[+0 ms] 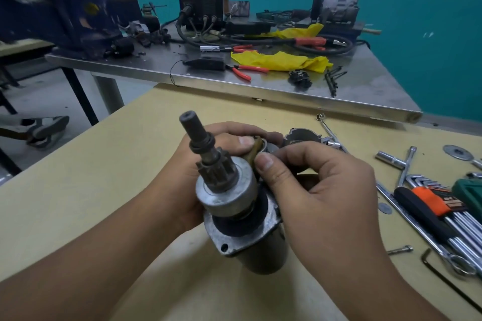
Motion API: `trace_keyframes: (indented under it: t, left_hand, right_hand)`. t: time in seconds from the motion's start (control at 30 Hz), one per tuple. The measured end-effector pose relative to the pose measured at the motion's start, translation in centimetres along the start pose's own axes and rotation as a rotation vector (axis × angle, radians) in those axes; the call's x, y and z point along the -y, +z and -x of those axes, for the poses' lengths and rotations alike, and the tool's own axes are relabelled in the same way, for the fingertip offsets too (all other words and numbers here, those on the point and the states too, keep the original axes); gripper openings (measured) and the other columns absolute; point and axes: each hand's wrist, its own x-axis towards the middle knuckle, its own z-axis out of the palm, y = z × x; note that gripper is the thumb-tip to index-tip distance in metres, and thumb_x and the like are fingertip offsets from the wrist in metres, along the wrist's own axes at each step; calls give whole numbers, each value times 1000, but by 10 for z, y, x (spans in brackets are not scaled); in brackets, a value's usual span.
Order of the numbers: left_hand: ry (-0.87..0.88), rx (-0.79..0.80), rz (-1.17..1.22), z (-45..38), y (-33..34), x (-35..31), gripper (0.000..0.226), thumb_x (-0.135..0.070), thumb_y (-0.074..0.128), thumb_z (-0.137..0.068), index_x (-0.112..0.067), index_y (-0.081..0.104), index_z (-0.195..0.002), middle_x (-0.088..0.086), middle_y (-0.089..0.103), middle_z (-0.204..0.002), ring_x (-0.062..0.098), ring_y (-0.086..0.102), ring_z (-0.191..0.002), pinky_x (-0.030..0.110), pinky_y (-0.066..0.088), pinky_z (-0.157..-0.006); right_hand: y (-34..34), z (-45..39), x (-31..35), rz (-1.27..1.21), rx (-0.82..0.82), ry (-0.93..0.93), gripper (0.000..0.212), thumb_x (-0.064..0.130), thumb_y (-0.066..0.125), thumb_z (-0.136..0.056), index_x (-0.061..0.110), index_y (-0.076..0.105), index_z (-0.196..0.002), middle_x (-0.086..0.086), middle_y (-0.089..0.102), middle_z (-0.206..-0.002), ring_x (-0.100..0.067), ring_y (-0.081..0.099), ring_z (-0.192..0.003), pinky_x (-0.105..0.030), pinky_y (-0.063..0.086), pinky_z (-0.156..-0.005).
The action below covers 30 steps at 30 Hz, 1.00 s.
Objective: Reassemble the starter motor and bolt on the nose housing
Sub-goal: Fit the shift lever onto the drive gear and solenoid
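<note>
Starter motor (234,206) held between left hand (208,148) and right hand (320,190)

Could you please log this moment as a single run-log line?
left hand: grips starter motor | right hand: pinches brown lever | nose housing: on table, not fitted

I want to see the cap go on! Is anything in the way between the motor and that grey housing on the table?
Yes. The right hand pinches a tan lever beside the starter motor, right in front of the nose housing. The left hand grips the motor from behind. Both sit in the path.
</note>
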Motion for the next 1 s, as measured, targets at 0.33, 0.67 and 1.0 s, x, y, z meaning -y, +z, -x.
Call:
trace_keyframes:
  t: [0.33, 0.67, 1.0]
  left_hand:
    - [-16, -54, -72, -4, 1, -2, 32, -6, 75, -63, 2, 68, -93, 26, 74, -114, 43, 70, -107, 46, 59, -92]
    - [110, -99, -176, -5, 9, 11, 23, -12, 65, -75, -5, 80, -91, 21, 77, -98, 35, 75, -91, 29, 63, -73]
    - [133, 12, -354, -4, 38, 12, 36, -2, 55, -99, -23, 82, -87, 4, 79, -87, 9, 75, -78, 14, 55, -65]
  right_hand:
    - [-14, -14, 9, 42, 246, 65, 17, 25, 77, -84, 23, 73, -67, 12, 68, -63, -2, 62, -52, -15, 46, -50]
    - [-29, -18, -1, -110, 273, 214, 17, 18, 77, -87, 15, 74, -70, 10, 60, -50, 0, 52, -40, -10, 38, -40]
    - [-49, -14, -16, -233, 361, 329, 26, 45, 72, -79, 20, 75, -84, 0, 66, -67, -11, 53, -53, -25, 42, -49]
